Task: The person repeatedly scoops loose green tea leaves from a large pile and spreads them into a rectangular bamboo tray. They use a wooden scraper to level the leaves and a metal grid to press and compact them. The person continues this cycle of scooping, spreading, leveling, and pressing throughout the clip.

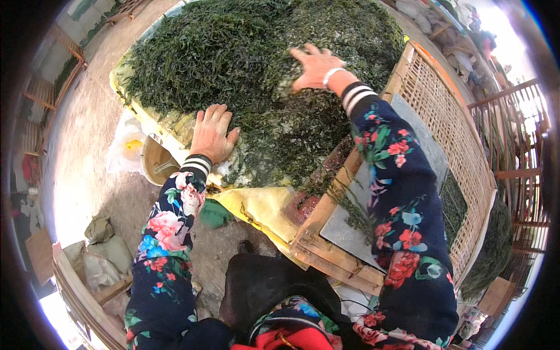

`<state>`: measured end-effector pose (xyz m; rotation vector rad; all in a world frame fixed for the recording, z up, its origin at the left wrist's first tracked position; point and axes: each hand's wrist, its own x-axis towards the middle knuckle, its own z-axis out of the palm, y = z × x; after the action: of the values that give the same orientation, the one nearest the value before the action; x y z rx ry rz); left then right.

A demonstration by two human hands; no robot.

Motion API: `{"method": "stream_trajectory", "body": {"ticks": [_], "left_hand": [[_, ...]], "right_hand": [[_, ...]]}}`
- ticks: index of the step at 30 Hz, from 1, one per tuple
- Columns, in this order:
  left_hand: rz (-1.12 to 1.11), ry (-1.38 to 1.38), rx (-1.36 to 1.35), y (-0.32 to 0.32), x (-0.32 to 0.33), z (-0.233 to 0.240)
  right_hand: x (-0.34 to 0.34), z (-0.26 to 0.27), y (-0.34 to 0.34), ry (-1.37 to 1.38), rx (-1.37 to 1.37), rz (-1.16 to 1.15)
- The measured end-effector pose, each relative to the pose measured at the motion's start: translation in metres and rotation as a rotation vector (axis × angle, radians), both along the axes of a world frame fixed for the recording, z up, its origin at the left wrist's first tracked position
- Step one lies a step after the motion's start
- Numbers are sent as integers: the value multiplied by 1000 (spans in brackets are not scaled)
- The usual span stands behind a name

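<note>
A large heap of dark green seaweed [210, 57] covers a surface lined with yellow cloth [258, 203]. My left hand [214, 133] lies on the near left edge of the heap, fingers apart and nothing gripped. Farther out, my right hand [317, 68] is spread over the paler, whitish part of the seaweed, with a white bracelet at the wrist. Beneath my right arm, a wood-framed rack of woven strips [433, 92] carries a grey sheet [350, 218], with loose seaweed strands over its near side. A reddish, speckled surface shows between the heap and the wooden frame.
A round container [159, 162] with a light-coloured tool inside and a white plastic bag [127, 148] are beside the left edge. Stuffed sacks [109, 249] lie at lower left. Slatted wooden racks [512, 131] stand at far right, near another dark green pile [492, 249].
</note>
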<state>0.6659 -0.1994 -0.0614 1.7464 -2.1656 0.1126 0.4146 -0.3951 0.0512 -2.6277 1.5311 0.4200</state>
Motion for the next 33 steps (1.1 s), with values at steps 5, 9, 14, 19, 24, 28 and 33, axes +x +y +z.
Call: {"method": "stream_trajectory", "body": {"ticks": [5,9,14,19,24,28,33], "left_hand": [[1,5,0,0,-2,2],[-4,25,-7,1,0,-1],[-5,5,-19,0,1,-3],[-14,12,0,1,-1,2],[-22,21,-26,0,-1,1],[-7,18,-15,1,-1,-3],[-3,15,2,-1,0,-3]], "right_hand": [[10,-5,42,-7,-149,384],[-10,2,55,-112,-152,458],[-46,33,20,-510,-203,208],[-81,44,-22,-986,-213,110],[-96,-9,10,-449,-117,-55],[-90,-35,30,-328,-119,-248],[-83,-20,22,-528,-114,-374]]}}
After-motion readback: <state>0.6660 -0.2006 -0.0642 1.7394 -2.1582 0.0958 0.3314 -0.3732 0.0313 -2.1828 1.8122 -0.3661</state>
